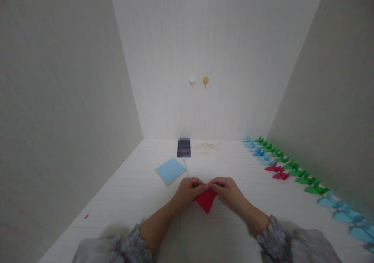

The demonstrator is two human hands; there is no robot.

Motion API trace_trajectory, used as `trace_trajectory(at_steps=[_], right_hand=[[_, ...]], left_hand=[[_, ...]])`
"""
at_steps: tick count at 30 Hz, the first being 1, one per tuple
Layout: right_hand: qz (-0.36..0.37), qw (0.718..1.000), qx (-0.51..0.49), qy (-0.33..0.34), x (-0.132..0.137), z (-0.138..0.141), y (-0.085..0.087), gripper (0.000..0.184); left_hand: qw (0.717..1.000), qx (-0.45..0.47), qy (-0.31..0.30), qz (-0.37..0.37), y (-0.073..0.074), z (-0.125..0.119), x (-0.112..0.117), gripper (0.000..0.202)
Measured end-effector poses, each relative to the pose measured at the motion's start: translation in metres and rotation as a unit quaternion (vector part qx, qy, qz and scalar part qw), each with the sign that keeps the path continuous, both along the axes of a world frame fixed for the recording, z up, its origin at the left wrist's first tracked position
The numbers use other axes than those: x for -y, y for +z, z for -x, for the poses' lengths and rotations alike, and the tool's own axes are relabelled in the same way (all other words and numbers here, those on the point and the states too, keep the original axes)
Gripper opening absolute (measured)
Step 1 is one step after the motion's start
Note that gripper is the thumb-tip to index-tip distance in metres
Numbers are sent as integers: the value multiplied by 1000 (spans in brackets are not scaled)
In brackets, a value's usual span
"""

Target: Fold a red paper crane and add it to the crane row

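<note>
A red sheet of origami paper [207,201], folded to a pointed shape, hangs point toward me between my two hands. My left hand [189,189] pinches its upper left edge; a ring shows on one finger. My right hand [227,189] pinches the upper right edge, and the two thumbs meet near the top middle of the paper. My fingers cover the paper's top edge, so the folds there are hidden. Just beyond my left hand lies a stack of light blue square paper [171,171], flat on the white table [131,200].
A phone [184,147] stands at the back, with a white cable [186,166] running toward me under my hands. Along the right side sit rows of folded paper cranes, green [297,172], blue [340,208] and red [280,173]. A small orange-red scrap [86,216] lies at left. Walls enclose three sides.
</note>
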State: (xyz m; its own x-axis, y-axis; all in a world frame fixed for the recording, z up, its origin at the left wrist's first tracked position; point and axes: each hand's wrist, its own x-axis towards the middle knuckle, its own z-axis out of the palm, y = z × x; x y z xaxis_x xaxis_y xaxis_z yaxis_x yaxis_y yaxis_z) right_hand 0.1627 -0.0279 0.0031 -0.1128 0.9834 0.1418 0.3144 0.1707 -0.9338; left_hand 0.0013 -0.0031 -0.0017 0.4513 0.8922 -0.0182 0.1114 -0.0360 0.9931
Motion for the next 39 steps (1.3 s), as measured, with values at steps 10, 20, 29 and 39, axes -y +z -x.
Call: trace_trajectory(at_steps=[10,20,29,39], right_hand=[[-2,1000,16,24,3,2,5,22],[-3,998,50,41,1,-9,12,28],[84,995,8,52,-1,-17,15,37],[47,998,-39,2,-12,-37,18,39]], left_hand=[[998,38,10,46,3,2,-2,28],[993,74,41,82,3,1,-3,23],[997,39,60,41,-1,0,-4,22],[996,30,78,3,-5,3,-8,21]])
